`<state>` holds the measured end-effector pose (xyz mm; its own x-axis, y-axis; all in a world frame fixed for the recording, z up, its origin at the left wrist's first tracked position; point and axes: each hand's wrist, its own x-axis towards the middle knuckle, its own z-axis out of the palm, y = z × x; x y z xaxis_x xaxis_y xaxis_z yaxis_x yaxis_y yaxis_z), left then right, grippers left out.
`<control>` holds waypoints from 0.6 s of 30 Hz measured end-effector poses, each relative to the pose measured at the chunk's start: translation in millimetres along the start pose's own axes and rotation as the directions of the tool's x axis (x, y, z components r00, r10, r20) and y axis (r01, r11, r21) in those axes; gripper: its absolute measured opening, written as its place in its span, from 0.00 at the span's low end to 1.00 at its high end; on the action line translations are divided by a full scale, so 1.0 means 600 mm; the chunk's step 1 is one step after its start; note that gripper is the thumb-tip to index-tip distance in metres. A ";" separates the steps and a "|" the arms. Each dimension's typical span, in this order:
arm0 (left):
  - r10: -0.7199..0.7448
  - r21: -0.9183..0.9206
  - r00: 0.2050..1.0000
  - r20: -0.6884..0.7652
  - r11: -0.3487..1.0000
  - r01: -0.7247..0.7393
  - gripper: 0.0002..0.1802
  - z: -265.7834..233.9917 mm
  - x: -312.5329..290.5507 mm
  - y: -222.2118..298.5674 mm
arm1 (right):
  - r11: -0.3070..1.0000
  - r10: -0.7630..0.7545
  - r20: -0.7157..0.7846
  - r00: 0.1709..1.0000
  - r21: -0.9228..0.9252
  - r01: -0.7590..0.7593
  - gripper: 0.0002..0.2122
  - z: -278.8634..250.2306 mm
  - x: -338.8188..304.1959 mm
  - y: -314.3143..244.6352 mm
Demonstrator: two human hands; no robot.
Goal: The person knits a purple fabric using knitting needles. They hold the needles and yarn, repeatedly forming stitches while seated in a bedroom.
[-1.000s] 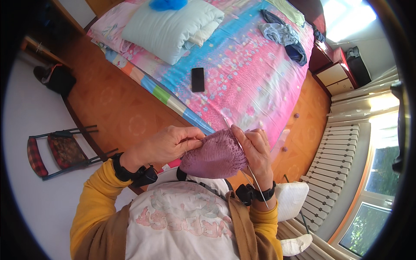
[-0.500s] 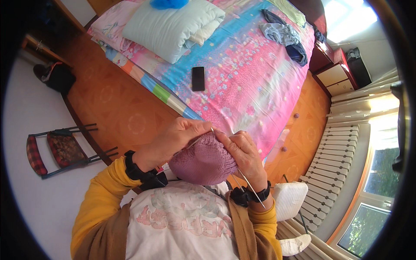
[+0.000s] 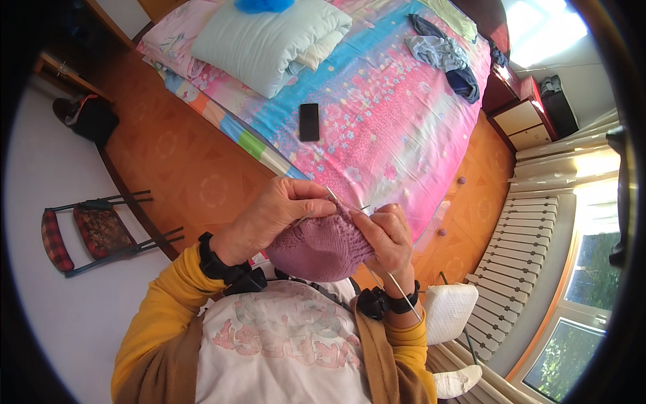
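Knitting in hand: left hand [image 3: 272,215] closed on a thin metal knitting needle [image 3: 334,197] at the top edge of a rounded mauve knitted piece [image 3: 319,246], thumb and fingers pinched together. Right hand [image 3: 390,237] also closed, fingers curled on the piece's right edge and on a second needle [image 3: 393,284] slanting down past the wrist. Knitted piece sits between both hands, above the lap. Beyond: bed with pink and blue flowered cover [image 3: 377,128], flat black phone [image 3: 309,122] lying on it, pale folded pillow [image 3: 269,40]. Folding chair with checked cushion [image 3: 94,232] stands well apart, left.
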<state>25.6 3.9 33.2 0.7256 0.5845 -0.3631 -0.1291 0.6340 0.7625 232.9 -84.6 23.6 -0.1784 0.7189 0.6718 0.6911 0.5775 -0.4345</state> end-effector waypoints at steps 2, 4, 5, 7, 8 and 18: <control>0.017 -0.006 0.997 -0.076 1.000 -0.018 0.10 0.002 -0.002 0.001 | 1.000 0.013 0.003 1.000 -0.012 -0.013 0.21 -0.001 0.004 -0.001; 0.041 0.006 0.990 -0.132 0.999 -0.040 0.10 0.005 -0.003 0.004 | 0.999 0.040 0.042 0.998 -0.009 -0.040 0.20 -0.005 0.009 -0.004; 0.055 0.021 0.987 -0.152 0.998 -0.053 0.10 0.007 -0.004 0.005 | 0.999 0.052 0.040 0.998 -0.002 -0.051 0.20 -0.006 0.013 -0.005; 0.068 0.094 0.982 -0.177 0.994 -0.052 0.09 0.011 -0.005 0.008 | 0.955 0.281 0.114 0.953 0.061 -0.289 0.20 -0.008 0.020 -0.012; 0.066 0.152 0.981 -0.183 0.988 -0.038 0.08 0.012 -0.005 0.009 | 0.911 0.389 0.145 0.910 0.089 -0.403 0.20 -0.007 0.024 -0.012; 0.007 0.204 0.992 -0.129 0.979 0.020 0.08 0.001 0.002 0.000 | 0.986 0.153 0.122 0.981 0.055 -0.160 0.22 0.003 0.016 0.011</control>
<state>26.7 4.3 33.0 0.6317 0.6491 -0.4237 0.0260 0.5286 0.8485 234.7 -73.4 26.1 -0.1548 0.8406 0.5191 0.6715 0.4749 -0.5688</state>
